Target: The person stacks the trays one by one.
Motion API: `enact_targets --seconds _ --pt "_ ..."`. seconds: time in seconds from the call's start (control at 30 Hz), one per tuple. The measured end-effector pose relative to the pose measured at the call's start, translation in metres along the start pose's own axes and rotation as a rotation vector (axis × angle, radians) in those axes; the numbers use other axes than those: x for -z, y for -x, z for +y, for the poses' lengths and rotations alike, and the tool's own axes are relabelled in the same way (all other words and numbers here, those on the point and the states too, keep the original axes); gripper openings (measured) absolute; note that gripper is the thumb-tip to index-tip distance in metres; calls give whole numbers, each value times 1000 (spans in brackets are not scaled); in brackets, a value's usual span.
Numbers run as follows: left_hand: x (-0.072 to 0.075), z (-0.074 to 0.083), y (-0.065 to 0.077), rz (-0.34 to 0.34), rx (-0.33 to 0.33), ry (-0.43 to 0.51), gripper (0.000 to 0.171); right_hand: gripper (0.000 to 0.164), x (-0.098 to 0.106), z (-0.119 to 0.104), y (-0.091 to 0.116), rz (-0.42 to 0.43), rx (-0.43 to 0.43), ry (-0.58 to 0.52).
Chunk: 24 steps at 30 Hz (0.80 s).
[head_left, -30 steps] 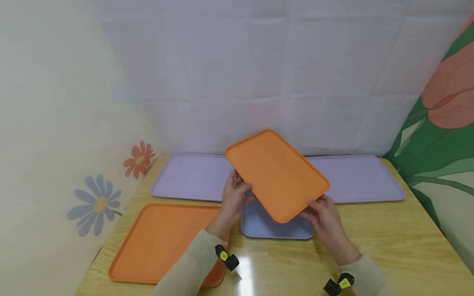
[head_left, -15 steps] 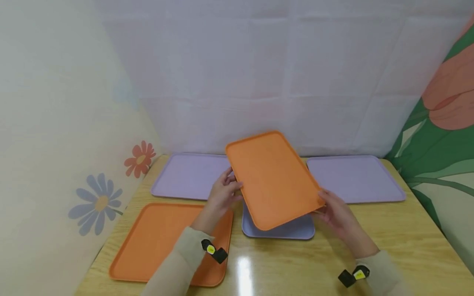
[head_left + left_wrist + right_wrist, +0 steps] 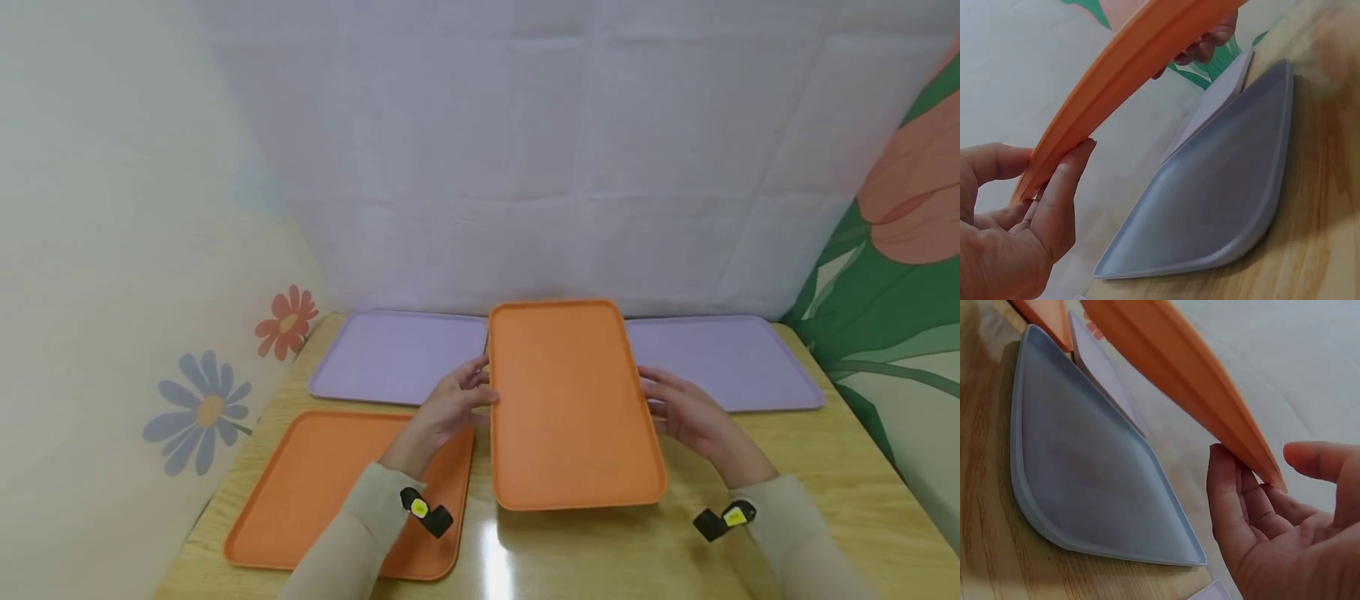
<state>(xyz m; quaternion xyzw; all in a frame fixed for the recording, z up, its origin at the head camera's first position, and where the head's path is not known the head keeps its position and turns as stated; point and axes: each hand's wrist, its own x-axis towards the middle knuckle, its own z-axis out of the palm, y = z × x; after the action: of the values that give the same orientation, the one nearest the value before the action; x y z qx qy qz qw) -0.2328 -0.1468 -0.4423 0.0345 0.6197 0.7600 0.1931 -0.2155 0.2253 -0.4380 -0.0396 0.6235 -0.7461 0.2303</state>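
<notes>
An orange rectangular tray with a low rim hangs tilted above the table's middle, its short side toward me. The left hand pinches its left long edge, thumb on one side and fingers beneath, as the left wrist view shows. At the opposite edge the right hand supports the tray with its fingertips underneath; its thumb stands apart from the tray. A blue-grey tray lies on the table below, hidden in the head view by the held one.
Another orange tray lies at the front left, partly under the left forearm. Two lilac trays lie along the back, one on each side. A white cloth hangs behind the wooden table.
The orange tray has turned from slanted to straight and come nearer to me, now covering the blue-grey tray. The right hand has shifted from the tray's near corner to its right edge.
</notes>
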Motion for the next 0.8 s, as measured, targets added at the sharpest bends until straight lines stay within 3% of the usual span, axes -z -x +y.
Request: enact_targets --seconds 0.37,0.63,0.8 --pt "3 2 -2 -51 47 -97 80 58 3 7 -3 13 -40 -10" --pt "5 3 -4 -59 67 -170 81 65 2 10 -5 34 -25 47" --pt "7 2 -13 -55 80 -211 80 65 4 13 -10 32 -12 70"
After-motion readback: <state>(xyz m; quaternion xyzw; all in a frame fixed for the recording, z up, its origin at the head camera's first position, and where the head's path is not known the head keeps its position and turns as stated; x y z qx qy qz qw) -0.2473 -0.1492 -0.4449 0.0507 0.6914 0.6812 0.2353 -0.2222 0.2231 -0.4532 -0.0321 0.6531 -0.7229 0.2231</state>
